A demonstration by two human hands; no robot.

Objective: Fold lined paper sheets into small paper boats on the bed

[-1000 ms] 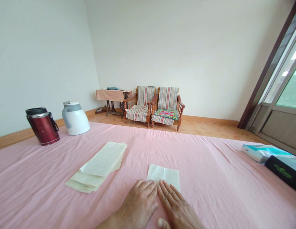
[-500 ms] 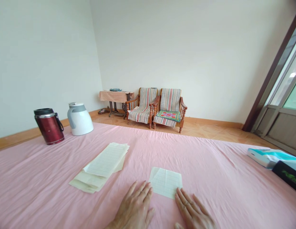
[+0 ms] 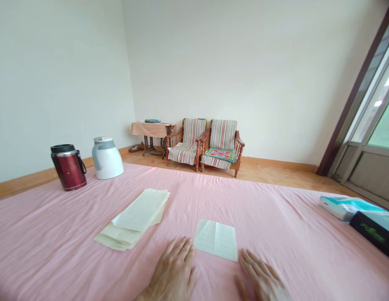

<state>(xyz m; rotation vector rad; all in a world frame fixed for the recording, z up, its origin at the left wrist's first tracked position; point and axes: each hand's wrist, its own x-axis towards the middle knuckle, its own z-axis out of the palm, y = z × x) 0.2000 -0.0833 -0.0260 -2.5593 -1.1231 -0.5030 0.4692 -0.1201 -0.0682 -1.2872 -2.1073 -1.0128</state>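
A small squarish sheet of lined paper (image 3: 215,240), with a faint crease down it, lies flat on the pink cloth (image 3: 269,217). My left hand (image 3: 174,269) rests palm down, fingers stretched out, its fingertips close by the sheet's left edge. Just off the sheet's lower right corner is my right hand (image 3: 260,274), also flat with fingers extended and slightly blurred. Neither hand holds anything. Farther left lies a loose stack of larger lined sheets (image 3: 134,219), unevenly overlapped.
A red thermos (image 3: 69,169) and a white jug with a grey handle (image 3: 108,161) stand at the back left. At the right edge lie a white-and-teal pack (image 3: 351,207) and a black case (image 3: 371,232). Two wooden armchairs (image 3: 222,144) stand beyond the cloth.
My right hand has slid off the small sheet, a little to the right. My left hand has shifted slightly left. The view has turned slightly.
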